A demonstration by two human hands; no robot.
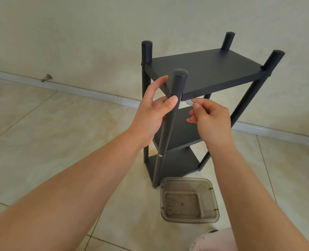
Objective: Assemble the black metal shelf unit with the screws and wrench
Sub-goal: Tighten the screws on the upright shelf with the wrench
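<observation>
A black metal shelf unit of three flat rectangular boards and four round capped posts stands upright on the floor, at about one o'clock from frame centre, while a small silvery metal wrench juts at the near front post just under the top board.

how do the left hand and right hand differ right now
The left hand steadies the shelf's near post, thumb on it and fingers straight; the right hand has curled fingers pinching a small silvery wrench. The left sits on the post's left side, the right under the top shelf. Both work at the same corner.
</observation>
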